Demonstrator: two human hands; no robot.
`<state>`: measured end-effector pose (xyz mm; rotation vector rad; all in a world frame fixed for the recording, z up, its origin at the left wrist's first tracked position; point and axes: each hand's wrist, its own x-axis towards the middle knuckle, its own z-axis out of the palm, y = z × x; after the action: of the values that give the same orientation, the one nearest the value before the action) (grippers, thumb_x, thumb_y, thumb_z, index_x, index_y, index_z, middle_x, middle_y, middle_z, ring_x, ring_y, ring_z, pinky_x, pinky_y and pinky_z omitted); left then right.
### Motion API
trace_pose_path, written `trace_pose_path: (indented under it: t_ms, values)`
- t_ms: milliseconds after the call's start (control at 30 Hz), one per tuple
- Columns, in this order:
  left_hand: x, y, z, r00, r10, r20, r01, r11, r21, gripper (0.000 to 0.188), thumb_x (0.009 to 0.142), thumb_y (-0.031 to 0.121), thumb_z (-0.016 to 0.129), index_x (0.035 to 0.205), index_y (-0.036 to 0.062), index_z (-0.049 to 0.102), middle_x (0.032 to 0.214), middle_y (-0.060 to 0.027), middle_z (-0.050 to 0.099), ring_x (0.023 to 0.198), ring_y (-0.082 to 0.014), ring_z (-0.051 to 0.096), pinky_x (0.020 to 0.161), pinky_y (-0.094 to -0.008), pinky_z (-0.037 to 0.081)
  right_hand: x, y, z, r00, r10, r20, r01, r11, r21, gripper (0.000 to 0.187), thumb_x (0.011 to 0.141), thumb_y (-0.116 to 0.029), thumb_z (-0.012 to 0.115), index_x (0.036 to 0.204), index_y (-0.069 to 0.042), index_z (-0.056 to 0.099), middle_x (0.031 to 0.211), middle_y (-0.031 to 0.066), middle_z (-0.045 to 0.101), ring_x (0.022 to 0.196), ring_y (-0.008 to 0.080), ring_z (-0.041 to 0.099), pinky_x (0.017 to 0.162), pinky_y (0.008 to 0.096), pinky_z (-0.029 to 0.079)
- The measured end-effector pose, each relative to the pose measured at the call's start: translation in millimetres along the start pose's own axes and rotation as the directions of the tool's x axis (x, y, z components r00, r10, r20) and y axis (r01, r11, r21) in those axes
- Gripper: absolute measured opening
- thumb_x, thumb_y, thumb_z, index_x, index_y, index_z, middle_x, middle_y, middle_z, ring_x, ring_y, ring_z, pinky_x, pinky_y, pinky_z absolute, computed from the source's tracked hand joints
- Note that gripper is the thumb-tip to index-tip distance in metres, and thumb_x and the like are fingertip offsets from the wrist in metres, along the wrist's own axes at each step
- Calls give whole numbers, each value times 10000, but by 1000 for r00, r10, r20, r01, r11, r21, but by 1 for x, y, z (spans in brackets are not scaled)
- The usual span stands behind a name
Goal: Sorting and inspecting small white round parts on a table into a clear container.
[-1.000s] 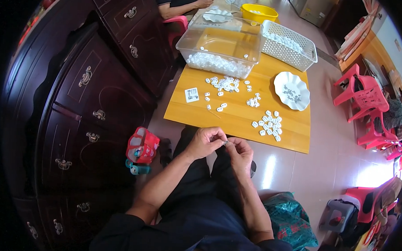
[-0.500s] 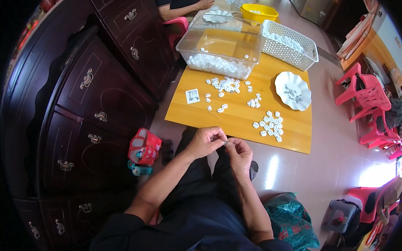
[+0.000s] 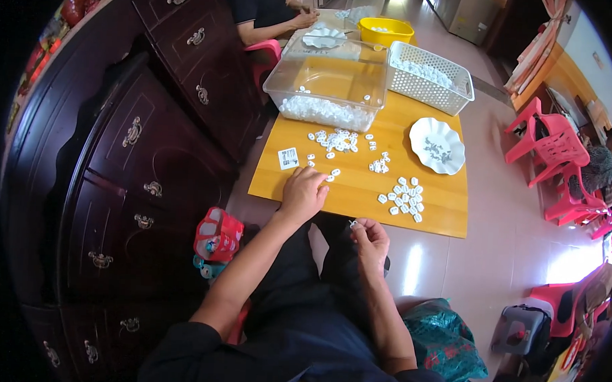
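Right hand (image 3: 373, 240) pinches a small pale piece (image 3: 353, 224), just off the near edge of the table (image 3: 361, 200). Left hand (image 3: 304, 194) has parted from it and now reaches over the table's near-left part, beside loose tiles (image 3: 335, 172); can't tell if it grips anything. Piece is now held one-handed.

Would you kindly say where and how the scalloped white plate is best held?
I'd probably take the plate by its wavy rim, from the right, where it lies near the edge of the table; keep it level, since small grey pieces lie loose inside.
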<state>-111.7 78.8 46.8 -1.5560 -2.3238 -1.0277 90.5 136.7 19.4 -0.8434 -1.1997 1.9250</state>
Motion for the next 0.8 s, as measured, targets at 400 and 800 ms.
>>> trace_pose_path:
  t_ms: [400,800]
  values:
    - [1,33,24,988,129,90,-137,987,88,69,798,132,724,844,82,714,898,-73,650,949,-287,595,866,-446,447,2,-4,-12,999,26,-37,-26,1000,15,95,932,-58,664,1019,-19,672,848,4,666,704,73,584,657,211,462]
    - [-51,93,0,828,-163,536,560,248,-790,132,998,68,577,1048,-9,673,896,-22,685,777,-75,623,703,-224,516,9,-25,-5,966,225,-128,-127,841,526,98,974,-103,650,1060,-63,623,907,19,665,763,104,621,686,228,509]
